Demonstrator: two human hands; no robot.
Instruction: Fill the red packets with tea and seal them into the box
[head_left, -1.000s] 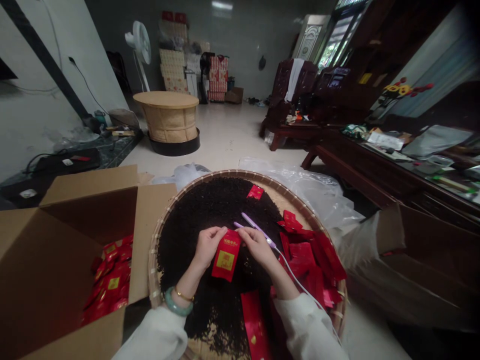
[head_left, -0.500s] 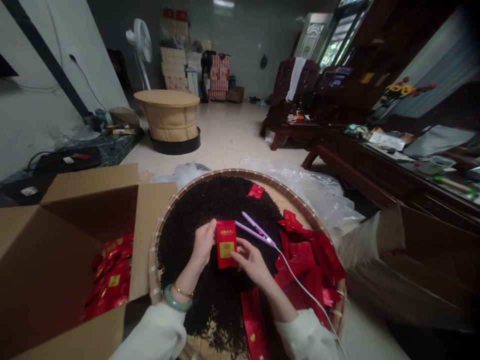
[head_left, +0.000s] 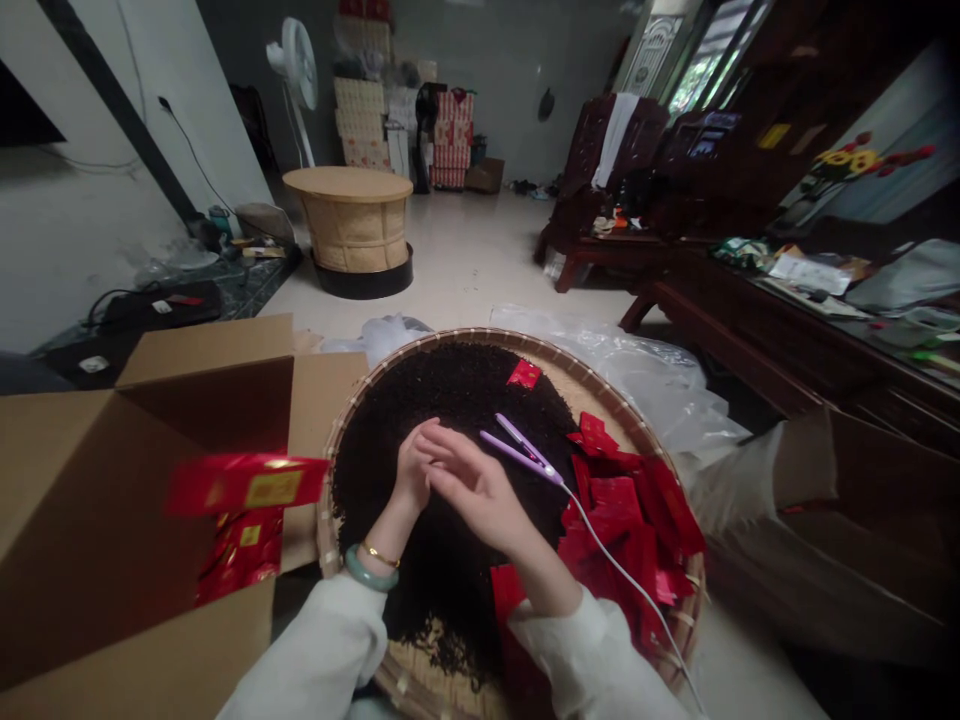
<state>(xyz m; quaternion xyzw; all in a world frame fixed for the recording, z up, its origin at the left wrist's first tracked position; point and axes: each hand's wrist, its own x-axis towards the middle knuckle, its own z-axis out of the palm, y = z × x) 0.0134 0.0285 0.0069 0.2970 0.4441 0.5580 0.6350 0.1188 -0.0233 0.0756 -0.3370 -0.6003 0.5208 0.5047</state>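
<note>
Over the dark loose tea leaves (head_left: 420,385) in a round bamboo tray (head_left: 327,500), my left hand (head_left: 411,470) and my right hand (head_left: 476,485) overlap. Both hold nothing. The right fingers are stretched out and partly cover the left ones, which look loosely extended. A red packet (head_left: 274,487) with a gold label is blurred in mid-air, left of my hands and over the cardboard box (head_left: 67,520). More red packets (head_left: 244,555) lie inside that box. A purple hair straightener (head_left: 525,455) rests on the leaves beyond my right hand, its plates apart.
Empty-looking red pouches (head_left: 622,520) are heaped on the tray's right side; a small red packet (head_left: 524,374) lies near the far rim. The straightener's white cord (head_left: 630,590) runs across the pouches. Plastic sheeting (head_left: 637,370) and a wooden bench (head_left: 720,340) stand beyond.
The red packet has left my hands and flown left to above the box. My right hand has swung left across my left hand. The view has shifted slightly.
</note>
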